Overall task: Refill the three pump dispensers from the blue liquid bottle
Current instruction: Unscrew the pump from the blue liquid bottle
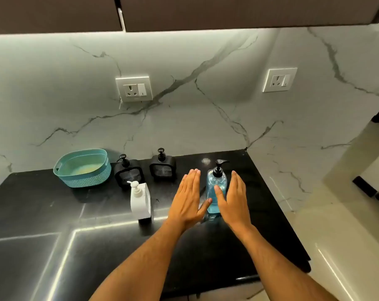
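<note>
Flanking the blue liquid bottle (215, 190) on the counter (54, 213), left hand (189, 197) and right hand (234, 198) hover flat-fingered, gripping nothing; all three pump dispensers (140, 199) look capped, refilling not begun.

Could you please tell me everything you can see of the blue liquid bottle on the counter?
The blue liquid bottle is clear plastic by its look, holding blue liquid almost to the shoulder, and topped by a black pump with its spout pointing right. It stands upright on the black countertop, to the right of the white dispenser. The left hand and right hand flank it with straight fingers; whether either touches it is unclear.
</note>
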`<state>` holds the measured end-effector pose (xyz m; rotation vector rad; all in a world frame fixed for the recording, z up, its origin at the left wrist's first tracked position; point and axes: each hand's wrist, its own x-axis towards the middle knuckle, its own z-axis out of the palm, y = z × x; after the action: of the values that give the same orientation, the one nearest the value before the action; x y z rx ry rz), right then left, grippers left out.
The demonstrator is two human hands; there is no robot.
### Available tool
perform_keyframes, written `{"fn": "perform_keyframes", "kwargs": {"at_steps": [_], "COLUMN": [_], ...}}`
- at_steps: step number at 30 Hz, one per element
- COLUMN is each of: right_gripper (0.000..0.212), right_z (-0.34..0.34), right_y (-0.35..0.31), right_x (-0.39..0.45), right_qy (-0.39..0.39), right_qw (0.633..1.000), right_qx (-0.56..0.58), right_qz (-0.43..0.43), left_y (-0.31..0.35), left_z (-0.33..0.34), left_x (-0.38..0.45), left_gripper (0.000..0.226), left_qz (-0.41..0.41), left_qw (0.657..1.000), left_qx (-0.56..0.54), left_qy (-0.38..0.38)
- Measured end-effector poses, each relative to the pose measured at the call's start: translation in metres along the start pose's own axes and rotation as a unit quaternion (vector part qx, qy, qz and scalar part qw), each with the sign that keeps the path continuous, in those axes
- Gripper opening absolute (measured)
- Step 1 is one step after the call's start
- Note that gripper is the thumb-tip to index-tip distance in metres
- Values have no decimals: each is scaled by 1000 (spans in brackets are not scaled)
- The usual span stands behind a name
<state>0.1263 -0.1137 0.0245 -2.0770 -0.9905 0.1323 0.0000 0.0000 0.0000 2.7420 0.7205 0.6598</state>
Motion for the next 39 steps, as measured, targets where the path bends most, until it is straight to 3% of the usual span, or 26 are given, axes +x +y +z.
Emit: {"fn": "perform_keyframes", "kwargs": {"at_steps": [6,13,27,39], "right_gripper": [87,82,59,63], "right_z": [11,15,2,-1], "right_y": [13,15,2,-64], "right_x": [12,21,22,13], "right_qy": [-42,-23,4,20], "right_qw": [996,992,986,972], "right_qx": [75,122,160,211], "right_qz": [32,19,-48,-104], "left_y": [6,21,16,-5], "left_z": [23,30,26,-30], "left_x": [13,29,33,22], "left_gripper": [99,88,75,77], "left_qz": [-64,-97,-127,-128], "left_qw": [987,943,932,931], "left_qx": [-131,-315,-340,-337], "left_qy": [-66,-35,-2,54]}}
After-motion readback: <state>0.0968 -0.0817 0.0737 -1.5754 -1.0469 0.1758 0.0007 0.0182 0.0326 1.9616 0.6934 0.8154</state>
